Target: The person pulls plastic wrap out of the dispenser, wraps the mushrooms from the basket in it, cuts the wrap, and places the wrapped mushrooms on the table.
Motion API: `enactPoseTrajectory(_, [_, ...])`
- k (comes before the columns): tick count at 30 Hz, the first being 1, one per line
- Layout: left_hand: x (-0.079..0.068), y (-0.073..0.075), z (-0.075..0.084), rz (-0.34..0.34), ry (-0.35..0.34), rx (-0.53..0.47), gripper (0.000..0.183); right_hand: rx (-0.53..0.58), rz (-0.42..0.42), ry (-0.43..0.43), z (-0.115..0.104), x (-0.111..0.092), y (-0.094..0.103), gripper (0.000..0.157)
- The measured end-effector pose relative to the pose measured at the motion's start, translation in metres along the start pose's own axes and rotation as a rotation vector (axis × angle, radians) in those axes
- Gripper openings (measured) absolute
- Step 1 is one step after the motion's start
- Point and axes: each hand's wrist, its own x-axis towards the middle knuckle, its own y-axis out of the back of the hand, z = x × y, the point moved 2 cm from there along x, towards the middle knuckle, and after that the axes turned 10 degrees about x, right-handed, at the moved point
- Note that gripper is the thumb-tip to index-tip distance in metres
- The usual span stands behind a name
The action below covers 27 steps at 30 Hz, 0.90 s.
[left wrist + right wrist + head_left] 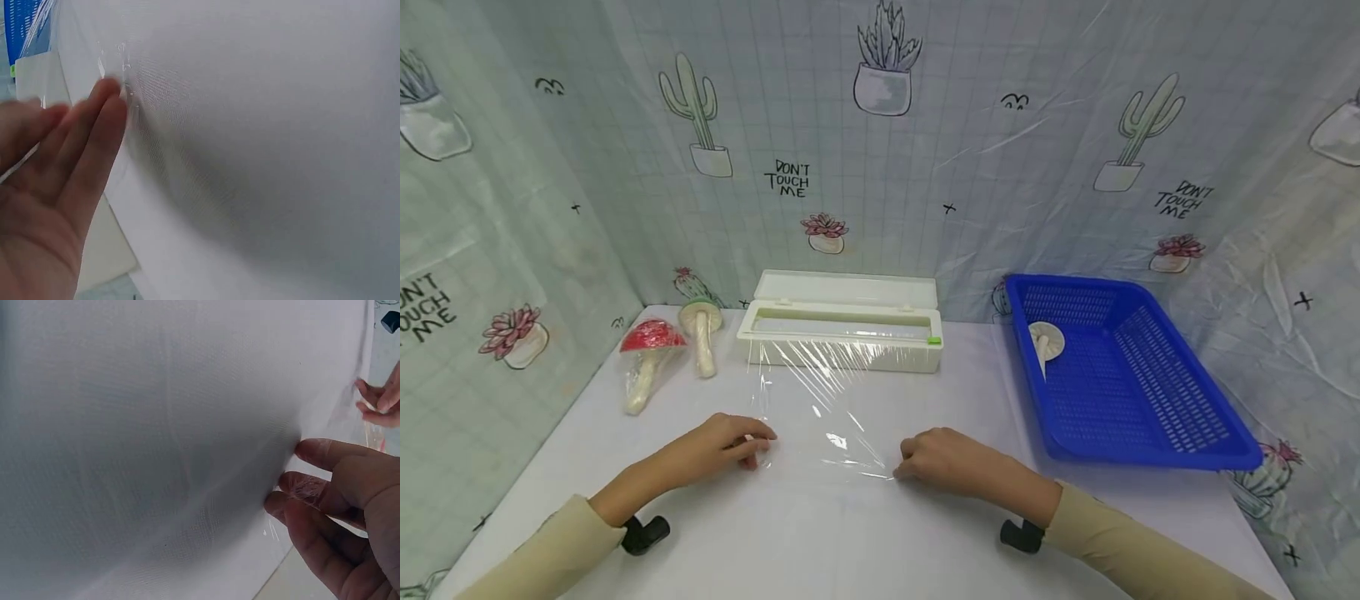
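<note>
A clear sheet of plastic wrap (831,417) stretches from a white wrap dispenser (898,358) toward me, over the white table. My right hand (943,458) pinches the near right corner of the film. In the right wrist view, wrinkled film (306,487) clings around the fingertips. At the sheet's left edge is my left hand (726,446), its fingers extended and loosely bent. The left wrist view has its fingertips (112,106) against the film's edge, and no firm pinch shows. The dispenser's lid (846,289) is raised.
Left of the dispenser lie a red-capped toy mushroom (651,342) in clear film and a pale-capped one (702,333). On the right, a blue basket (1150,454) holds another pale mushroom (1047,340). Patterned cloth walls (970,250) enclose the table's back and sides.
</note>
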Motion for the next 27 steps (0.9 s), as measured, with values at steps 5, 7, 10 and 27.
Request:
enactPoseTrajectory(5, [0.000, -0.003, 0.000, 0.247, 0.091, 0.224, 0.027, -0.097, -0.035, 0.005, -0.003, 0.002, 0.002, 0.027])
enactPoseTrajectory(7, [-0.002, -0.007, 0.000, 0.297, 0.139, 0.306, 0.037, -0.121, -0.052, 0.003, -0.003, 0.002, 0.001, 0.027])
enactPoseTrajectory(10, [-0.005, -0.013, -0.001, 0.281, 0.198, 0.392, 0.052, -0.126, -0.058, -0.002, -0.004, 0.003, -0.001, 0.027])
enactPoseTrajectory(27, [-0.015, -0.021, -0.004, 0.238, 0.199, 0.566, 0.057, 0.230, -0.178, -0.206, 0.007, -0.027, 0.029, 0.019])
